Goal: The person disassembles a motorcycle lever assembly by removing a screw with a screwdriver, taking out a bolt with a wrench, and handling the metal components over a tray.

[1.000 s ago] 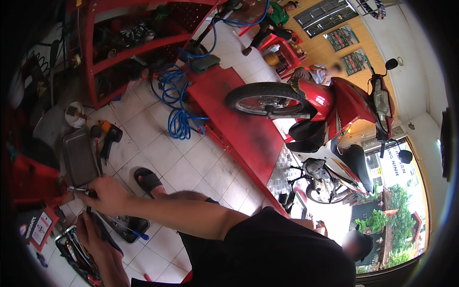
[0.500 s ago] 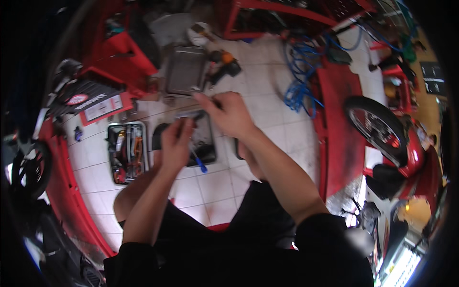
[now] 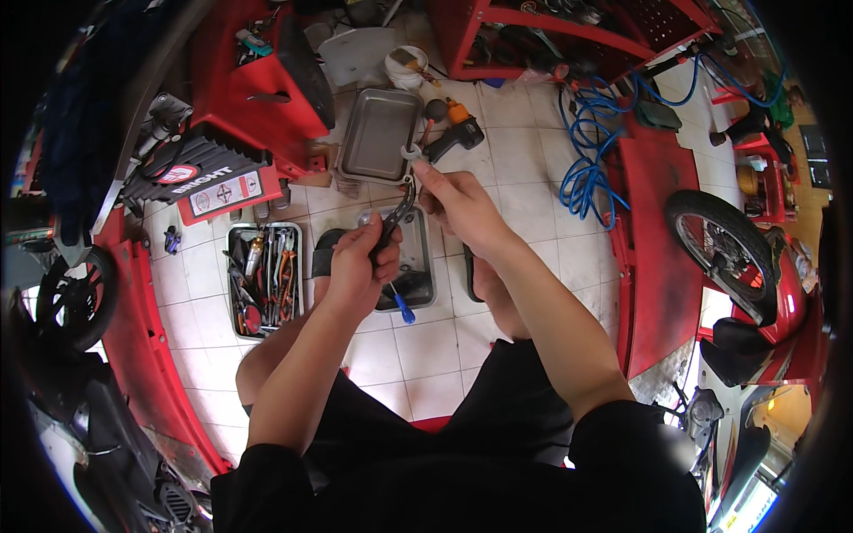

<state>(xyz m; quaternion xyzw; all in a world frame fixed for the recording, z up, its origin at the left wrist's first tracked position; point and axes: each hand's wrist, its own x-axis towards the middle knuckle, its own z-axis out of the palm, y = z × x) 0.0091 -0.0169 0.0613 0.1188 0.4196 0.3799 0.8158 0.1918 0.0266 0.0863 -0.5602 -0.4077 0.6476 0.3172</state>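
My left hand (image 3: 357, 266) is closed around a dark, curved metal part (image 3: 391, 224), whose kind I cannot make out. Its upper end rises toward my right hand (image 3: 468, 216), which grips a spanner. The silver open jaw of the spanner (image 3: 411, 153) shows beyond the thumb, while my fingers hide the rest of it. Whether the spanner touches the dark part is unclear. Below both hands a dark-rimmed tray (image 3: 430, 289) lies on the floor between my feet. A blue-handled screwdriver (image 3: 402, 305) rests across its near edge.
To the left lies a tool tray (image 3: 233, 306) full of pliers and other hand tools. Ahead are an empty metal pan (image 3: 384, 133), an orange-and-black power tool (image 3: 460, 129) and a white bucket (image 3: 405, 68). A blue hose (image 3: 586, 169) coils before a red ramp (image 3: 657, 249); a motorcycle wheel (image 3: 721, 253) stands beyond.
The whole scene has shifted right in the picture and is sharper. Both hands still hold their things, and the dark part in my left hand shows more fully now.
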